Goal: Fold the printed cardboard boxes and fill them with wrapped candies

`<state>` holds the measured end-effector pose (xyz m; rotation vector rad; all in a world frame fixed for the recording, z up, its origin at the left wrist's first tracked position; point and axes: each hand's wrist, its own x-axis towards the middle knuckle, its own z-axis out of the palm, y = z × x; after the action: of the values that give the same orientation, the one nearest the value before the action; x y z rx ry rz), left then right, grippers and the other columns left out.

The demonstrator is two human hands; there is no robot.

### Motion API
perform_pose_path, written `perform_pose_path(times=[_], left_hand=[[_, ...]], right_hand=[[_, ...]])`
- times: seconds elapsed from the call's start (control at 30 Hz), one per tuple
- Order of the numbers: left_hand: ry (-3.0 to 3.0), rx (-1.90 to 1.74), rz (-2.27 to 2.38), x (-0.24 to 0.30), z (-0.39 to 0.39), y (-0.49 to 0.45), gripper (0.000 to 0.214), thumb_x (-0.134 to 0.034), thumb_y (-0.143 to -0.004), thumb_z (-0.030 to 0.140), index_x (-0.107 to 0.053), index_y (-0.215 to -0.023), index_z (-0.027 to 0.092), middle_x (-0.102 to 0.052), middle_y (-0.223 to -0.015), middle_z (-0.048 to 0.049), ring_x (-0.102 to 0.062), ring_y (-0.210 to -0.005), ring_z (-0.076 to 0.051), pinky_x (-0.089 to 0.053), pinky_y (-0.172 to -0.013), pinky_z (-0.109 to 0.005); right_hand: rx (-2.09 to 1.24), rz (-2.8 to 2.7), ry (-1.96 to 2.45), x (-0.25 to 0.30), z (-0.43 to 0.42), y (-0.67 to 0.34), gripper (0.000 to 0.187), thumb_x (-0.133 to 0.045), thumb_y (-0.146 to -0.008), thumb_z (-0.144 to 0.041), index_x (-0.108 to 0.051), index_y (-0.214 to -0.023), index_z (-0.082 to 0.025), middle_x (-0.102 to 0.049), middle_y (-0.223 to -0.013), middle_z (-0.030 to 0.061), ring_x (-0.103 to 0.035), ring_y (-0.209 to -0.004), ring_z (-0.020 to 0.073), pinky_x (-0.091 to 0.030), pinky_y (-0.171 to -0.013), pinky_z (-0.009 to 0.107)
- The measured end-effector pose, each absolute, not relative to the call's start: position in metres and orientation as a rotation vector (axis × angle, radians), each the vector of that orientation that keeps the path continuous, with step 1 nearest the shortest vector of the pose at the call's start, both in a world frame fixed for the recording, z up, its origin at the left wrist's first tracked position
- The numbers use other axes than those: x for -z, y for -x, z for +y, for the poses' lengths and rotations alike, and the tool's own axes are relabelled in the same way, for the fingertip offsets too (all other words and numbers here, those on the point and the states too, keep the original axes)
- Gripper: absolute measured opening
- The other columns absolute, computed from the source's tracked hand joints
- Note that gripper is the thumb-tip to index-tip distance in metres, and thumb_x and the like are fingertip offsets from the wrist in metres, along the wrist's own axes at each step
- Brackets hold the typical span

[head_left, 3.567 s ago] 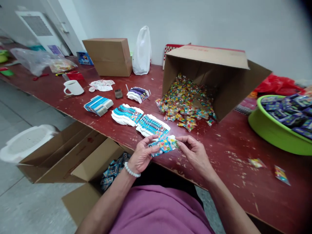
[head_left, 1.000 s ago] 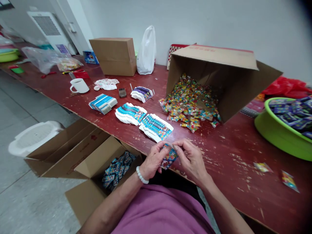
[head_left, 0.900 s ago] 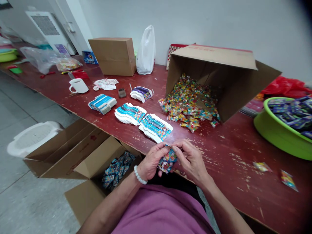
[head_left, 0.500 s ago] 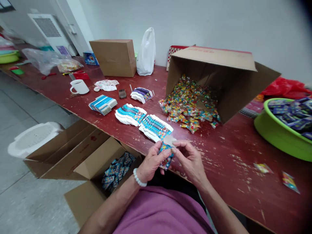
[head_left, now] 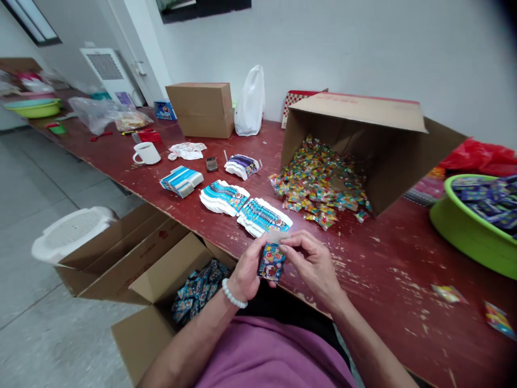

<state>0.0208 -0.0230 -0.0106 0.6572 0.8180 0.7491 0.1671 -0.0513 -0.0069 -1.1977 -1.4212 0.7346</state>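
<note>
A small blue printed box (head_left: 271,261) with a pale flap at its top is upright between my hands. My left hand (head_left: 249,269), with a bead bracelet at the wrist, is closed around its side and bottom. At the top, the thumb and fingers of my right hand (head_left: 313,264) pinch the flap. Just beyond lie two fanned rows of flat blue cartons (head_left: 264,216). Wrapped candies (head_left: 319,180) spill from a large cardboard box (head_left: 398,172) lying on its side. Below the table edge, an open carton (head_left: 157,280) holds many blue packets (head_left: 197,288).
On the right stands a green basin (head_left: 464,237) full of purple packets. Two loose candy packets (head_left: 448,293) lie near it. Farther left are a white mug (head_left: 147,154), a bundle of blue cartons (head_left: 181,181), a closed cardboard box (head_left: 202,113) and a white stool (head_left: 75,231).
My left thumb has moved off the box's front, so more of its print shows. My right fingers still pinch the flap. The whole view has shifted slightly.
</note>
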Motion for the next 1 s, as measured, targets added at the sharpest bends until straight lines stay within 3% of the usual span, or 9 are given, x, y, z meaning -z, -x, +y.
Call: perform_pose_path(times=[0.27, 0.43, 0.6, 0.77, 0.9, 1.0], left_hand=[[-0.792, -0.864, 0.789, 0.015, -0.033, -0.014, 0.052, -0.057, -0.085, 0.057, -0.065, -0.116, 0.016, -0.07, -0.079, -0.0051, -0.059, -0.048, -0.013, -0.041, -0.034, -0.018], [-0.798, -0.967, 0.661, 0.006, -0.036, -0.009, 0.043, -0.065, -0.082, 0.044, -0.066, -0.112, 0.014, -0.071, -0.089, -0.0072, -0.066, -0.065, -0.017, -0.055, -0.054, -0.025], [-0.715, -0.884, 0.689, 0.004, -0.037, -0.004, 0.05, -0.055, -0.085, 0.051, -0.062, -0.117, 0.014, -0.071, -0.077, -0.0064, -0.063, -0.05, -0.017, -0.048, -0.039, -0.025], [-0.751, -0.937, 0.702, 0.006, -0.043, 0.002, 0.047, -0.055, -0.083, 0.054, -0.065, -0.106, 0.014, -0.068, -0.068, -0.0038, -0.06, -0.045, -0.016, -0.044, -0.034, -0.022], [-0.87, -0.937, 0.651, 0.0, -0.048, 0.007, 0.051, -0.052, -0.086, 0.056, -0.063, -0.113, 0.014, -0.068, -0.066, -0.0048, -0.061, -0.045, -0.016, -0.041, -0.033, -0.02], [-0.946, -0.941, 0.616, -0.008, -0.051, 0.01, 0.051, -0.05, -0.087, 0.056, -0.06, -0.117, 0.015, -0.069, -0.071, -0.0058, -0.061, -0.044, -0.016, -0.037, -0.03, -0.019]], right_hand=[[-0.941, -1.274, 1.212, 0.011, -0.054, -0.162, 0.019, -0.07, -0.083, -0.034, -0.066, -0.096, -0.021, -0.069, -0.089, 0.0032, -0.062, -0.076, 0.0174, -0.051, -0.072, 0.031], [-0.82, -1.411, 1.257, 0.001, -0.059, -0.157, 0.018, -0.07, -0.082, -0.032, -0.069, -0.096, -0.02, -0.069, -0.085, 0.0025, -0.06, -0.069, 0.0157, -0.049, -0.065, 0.028], [-0.756, -1.466, 1.274, -0.004, -0.065, -0.149, 0.022, -0.07, -0.081, -0.03, -0.065, -0.1, -0.021, -0.065, -0.075, 0.0003, -0.059, -0.064, 0.0154, -0.049, -0.06, 0.027], [-0.742, -1.518, 1.231, -0.014, -0.072, -0.141, 0.012, -0.069, -0.083, -0.033, -0.066, -0.084, -0.021, -0.066, -0.085, 0.0039, -0.061, -0.073, 0.0177, -0.05, -0.066, 0.029], [-0.861, -1.431, 1.132, -0.024, -0.075, -0.135, 0.018, -0.073, -0.079, -0.036, -0.064, -0.075, -0.021, -0.066, -0.086, 0.0035, -0.062, -0.076, 0.0187, -0.051, -0.068, 0.03], [-0.947, -1.262, 1.091, -0.029, -0.077, -0.13, 0.026, -0.079, -0.073, -0.039, -0.064, -0.088, -0.023, -0.065, -0.082, 0.0007, -0.062, -0.07, 0.0171, -0.052, -0.062, 0.029]])
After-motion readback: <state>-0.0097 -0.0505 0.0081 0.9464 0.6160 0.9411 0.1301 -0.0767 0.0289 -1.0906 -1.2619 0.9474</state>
